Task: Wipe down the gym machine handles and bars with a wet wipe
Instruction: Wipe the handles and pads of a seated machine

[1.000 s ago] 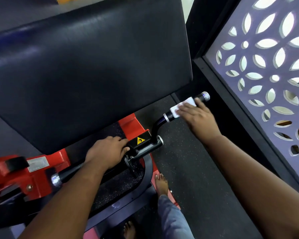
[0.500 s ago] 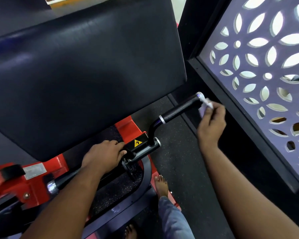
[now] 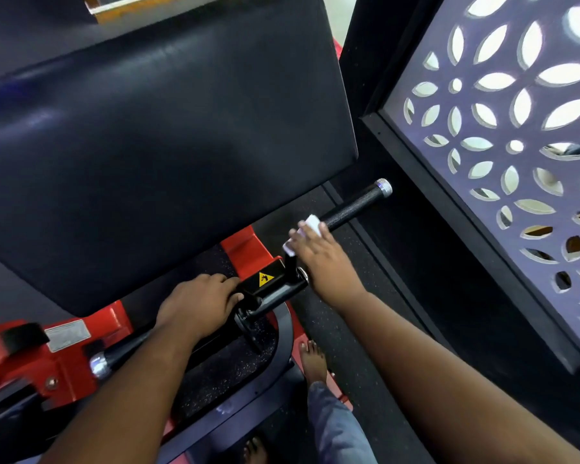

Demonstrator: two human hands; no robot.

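- The right hand (image 3: pixel 322 252) presses a white wet wipe (image 3: pixel 302 234) onto the lower end of the right-side handle (image 3: pixel 355 204), close to where the grip bends down toward the black pivot bracket (image 3: pixel 268 283). The fingers lie over the wipe and curve with the bar; whether they close fully around it cannot be told from this angle.
- Above the wipe, the textured black grip runs bare up to its chrome end cap (image 3: pixel 383 187), which points toward the patterned lattice screen (image 3: pixel 503 155).
- The left hand (image 3: pixel 198 306) rests on the machine just left of the bracket with its yellow warning sticker (image 3: pixel 266 278), fingers relaxed and holding nothing, seemingly steadying the frame.
- A second handle (image 3: pixel 121 354) with its own chrome cap sticks out below the left forearm, beside the red frame (image 3: pixel 31 360); no wipe is on it.
- The large black back pad (image 3: pixel 161 145) fills the upper view, and a bare foot (image 3: pixel 312 360) stands on the floor beside the machine's base.
- Judged from this view, the job is mid-way on the right handle only. Nothing shows which stretches are already clean. The bend, the bracket bars and the left handle likely remain.
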